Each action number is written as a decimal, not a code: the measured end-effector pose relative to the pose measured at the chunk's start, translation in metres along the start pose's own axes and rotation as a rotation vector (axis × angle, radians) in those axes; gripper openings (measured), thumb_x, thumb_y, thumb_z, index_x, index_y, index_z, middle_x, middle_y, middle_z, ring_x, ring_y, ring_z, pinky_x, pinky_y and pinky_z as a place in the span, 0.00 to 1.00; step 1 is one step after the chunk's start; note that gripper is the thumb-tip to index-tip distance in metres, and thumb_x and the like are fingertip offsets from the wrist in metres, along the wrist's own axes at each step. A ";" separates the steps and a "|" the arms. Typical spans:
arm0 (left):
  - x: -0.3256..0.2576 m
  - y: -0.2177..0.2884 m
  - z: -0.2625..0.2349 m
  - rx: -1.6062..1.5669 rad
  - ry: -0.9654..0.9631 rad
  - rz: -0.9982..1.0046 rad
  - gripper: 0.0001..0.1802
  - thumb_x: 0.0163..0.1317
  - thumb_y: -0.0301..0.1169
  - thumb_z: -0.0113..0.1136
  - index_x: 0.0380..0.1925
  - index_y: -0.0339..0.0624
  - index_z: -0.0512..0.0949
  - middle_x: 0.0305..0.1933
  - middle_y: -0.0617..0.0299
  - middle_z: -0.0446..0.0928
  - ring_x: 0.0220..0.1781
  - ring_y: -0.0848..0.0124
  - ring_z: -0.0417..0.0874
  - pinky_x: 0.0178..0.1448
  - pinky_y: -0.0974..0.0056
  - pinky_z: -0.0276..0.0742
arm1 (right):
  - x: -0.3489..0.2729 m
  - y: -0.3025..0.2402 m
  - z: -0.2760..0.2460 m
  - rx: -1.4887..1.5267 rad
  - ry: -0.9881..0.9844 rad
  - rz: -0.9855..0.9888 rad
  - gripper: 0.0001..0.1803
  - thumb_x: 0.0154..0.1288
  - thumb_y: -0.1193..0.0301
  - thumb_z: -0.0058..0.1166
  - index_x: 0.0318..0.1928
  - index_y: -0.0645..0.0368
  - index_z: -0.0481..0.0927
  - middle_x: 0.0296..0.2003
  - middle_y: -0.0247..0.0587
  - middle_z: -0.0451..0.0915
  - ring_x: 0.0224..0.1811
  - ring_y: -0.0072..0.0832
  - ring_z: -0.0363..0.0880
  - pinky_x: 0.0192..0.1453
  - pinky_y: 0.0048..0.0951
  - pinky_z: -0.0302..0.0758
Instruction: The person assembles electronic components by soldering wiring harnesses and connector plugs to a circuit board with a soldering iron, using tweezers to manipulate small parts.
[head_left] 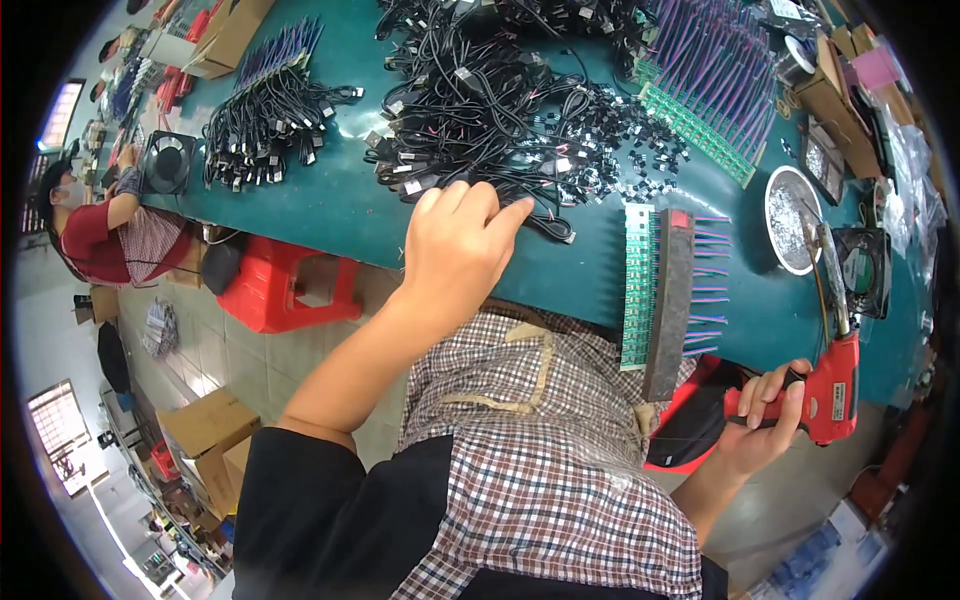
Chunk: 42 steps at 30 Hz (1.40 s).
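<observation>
At the near edge of a large heap of black USB cables, my left hand is closed, fingers curled down and thumb pointing right. Whatever its fingertips hold is hidden beneath it; a cable end with a metal plug lies beside the thumb. My right hand grips a red soldering gun at the right, its metal barrel pointing away from me, over the rim of a metal bowl. Between my hands, a dark bar lies across a strip of green circuit boards with purple wires.
Small black connectors are scattered right of the cables. More wired boards lie behind. A solder spool and a fan stand at the right. Another cable bundle, a fan, a red stool and a person are at the left.
</observation>
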<state>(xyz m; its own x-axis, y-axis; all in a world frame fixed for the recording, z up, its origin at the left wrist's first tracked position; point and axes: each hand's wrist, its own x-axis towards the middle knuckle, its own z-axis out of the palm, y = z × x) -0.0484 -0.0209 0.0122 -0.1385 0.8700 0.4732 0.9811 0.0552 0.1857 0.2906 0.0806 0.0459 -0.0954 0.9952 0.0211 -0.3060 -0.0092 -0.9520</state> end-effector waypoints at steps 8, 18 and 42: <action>0.035 0.001 -0.034 -0.432 -0.224 -0.415 0.07 0.61 0.25 0.62 0.40 0.40 0.81 0.27 0.61 0.83 0.24 0.71 0.82 0.31 0.66 0.77 | -0.003 -0.002 -0.009 -0.029 -0.001 -0.038 0.16 0.74 0.67 0.48 0.54 0.66 0.73 0.27 0.34 0.71 0.13 0.14 0.57 0.18 0.19 0.60; 0.053 -0.020 -0.063 -1.368 -0.174 -0.709 0.25 0.73 0.44 0.40 0.44 0.31 0.78 0.37 0.43 0.85 0.35 0.59 0.90 0.38 0.68 0.84 | -0.011 -0.008 -0.009 -0.009 -0.006 -0.003 0.15 0.73 0.68 0.49 0.54 0.64 0.72 0.26 0.34 0.70 0.14 0.14 0.57 0.19 0.19 0.60; 0.031 0.077 -0.028 -1.678 -0.765 -0.641 0.11 0.69 0.19 0.48 0.48 0.32 0.76 0.43 0.52 0.83 0.40 0.71 0.85 0.45 0.68 0.81 | -0.004 0.007 0.045 -0.353 -0.319 0.134 0.33 0.60 0.93 0.48 0.67 0.69 0.61 0.40 0.39 0.73 0.56 0.45 0.82 0.63 0.43 0.78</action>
<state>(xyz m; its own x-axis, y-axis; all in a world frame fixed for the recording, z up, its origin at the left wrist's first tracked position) 0.0190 -0.0030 0.0654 0.1677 0.9346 -0.3137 -0.3488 0.3539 0.8678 0.2462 0.0726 0.0526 -0.4138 0.9077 -0.0690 0.0629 -0.0471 -0.9969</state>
